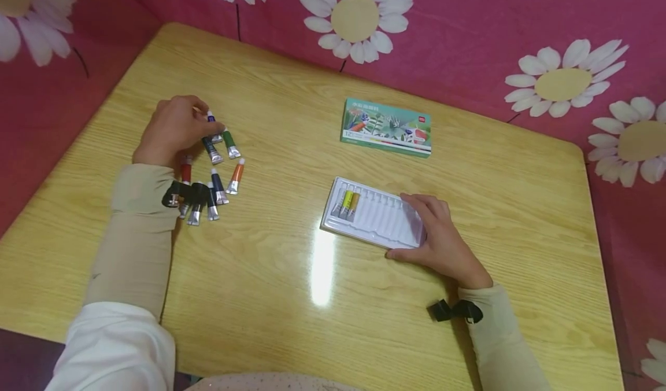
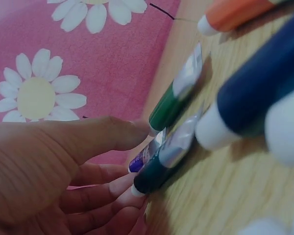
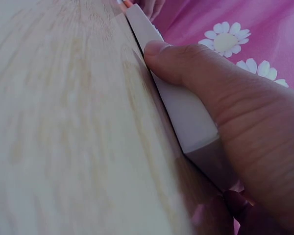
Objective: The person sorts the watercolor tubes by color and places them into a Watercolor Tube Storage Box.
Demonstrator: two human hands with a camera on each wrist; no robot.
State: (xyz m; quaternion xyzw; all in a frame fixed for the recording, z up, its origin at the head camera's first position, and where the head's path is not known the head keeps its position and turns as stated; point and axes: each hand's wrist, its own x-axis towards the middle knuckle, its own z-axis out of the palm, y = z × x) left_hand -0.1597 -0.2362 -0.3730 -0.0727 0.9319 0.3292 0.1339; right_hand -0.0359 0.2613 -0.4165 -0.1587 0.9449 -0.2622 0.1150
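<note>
My left hand [image 1: 174, 126] reaches over a loose group of paint tubes at the table's left. In the left wrist view its thumb and fingers are apart, around a purple tube [image 2: 146, 152] and a dark green tube [image 2: 164, 164]. The thumb tip is by the cap of a green tube [image 2: 172, 98]; I cannot tell whether it touches. With thumb and fingers on opposite long sides, my right hand [image 1: 442, 240] grips the right end of a white plastic tray [image 1: 385, 220]. Three tubes, including a yellow tube [image 1: 346, 200] and an ochre tube [image 1: 354, 202], lie in its left slots.
A green printed paint box [image 1: 386, 128] lies beyond the tray. Near my left wrist are an orange tube [image 1: 236, 176], a dark blue tube [image 1: 218, 186], a red tube [image 1: 186, 169] and several others, partly hidden by the wrist strap. Flowered pink cloth [image 1: 452, 26] borders the wooden table [image 1: 281, 264].
</note>
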